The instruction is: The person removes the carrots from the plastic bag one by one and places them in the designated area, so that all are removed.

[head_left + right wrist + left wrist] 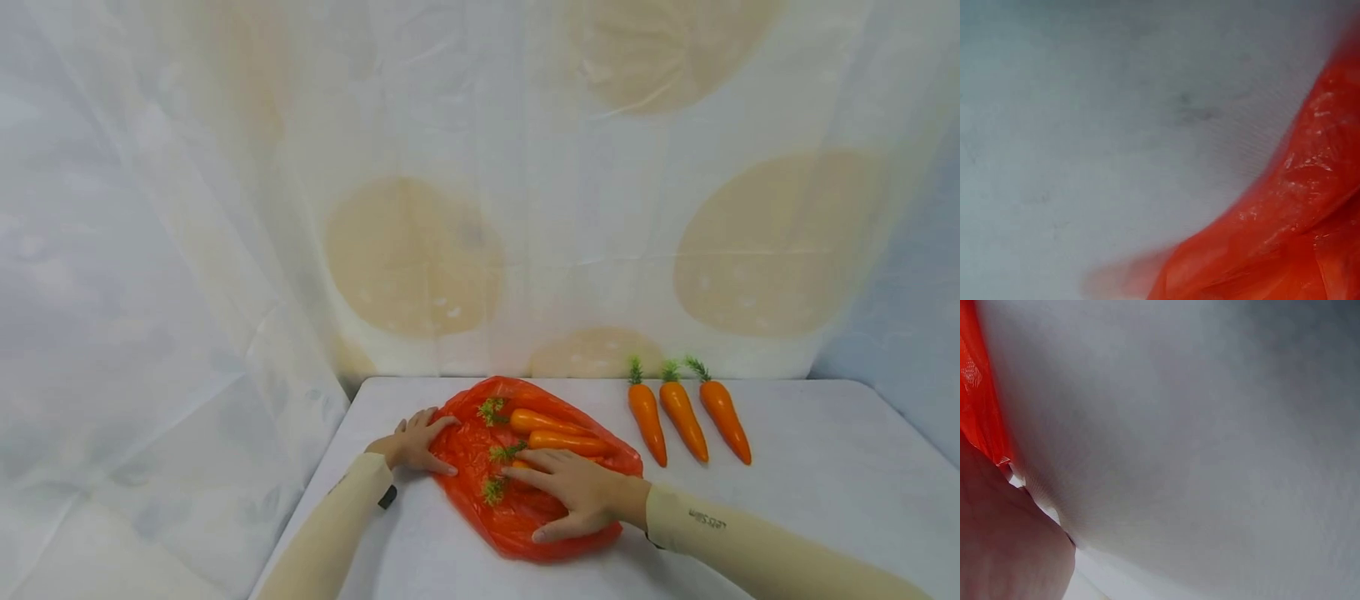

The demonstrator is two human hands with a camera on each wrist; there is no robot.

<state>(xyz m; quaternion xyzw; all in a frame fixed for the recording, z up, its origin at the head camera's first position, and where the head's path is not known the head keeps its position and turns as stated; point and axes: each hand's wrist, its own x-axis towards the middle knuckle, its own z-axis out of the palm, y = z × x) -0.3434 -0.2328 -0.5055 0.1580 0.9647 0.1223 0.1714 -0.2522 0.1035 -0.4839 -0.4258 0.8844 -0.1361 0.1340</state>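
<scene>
While the left hand (420, 444) touches the left edge of the red bag (465, 433) with fingers spread wide, the right hand (581, 492) rests over the nearer carrots (567, 443), fingers extended and spread, gripping nothing. Those carrots lie at the bag, green tops leftward. Bag's flat on the bench (810, 475); three loose carrots (683, 421) sit right of it, near the back edge.

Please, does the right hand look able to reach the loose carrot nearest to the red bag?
Probably yes. The right hand is over the red bag, and only bare table shows between the bag and that carrot.
</scene>
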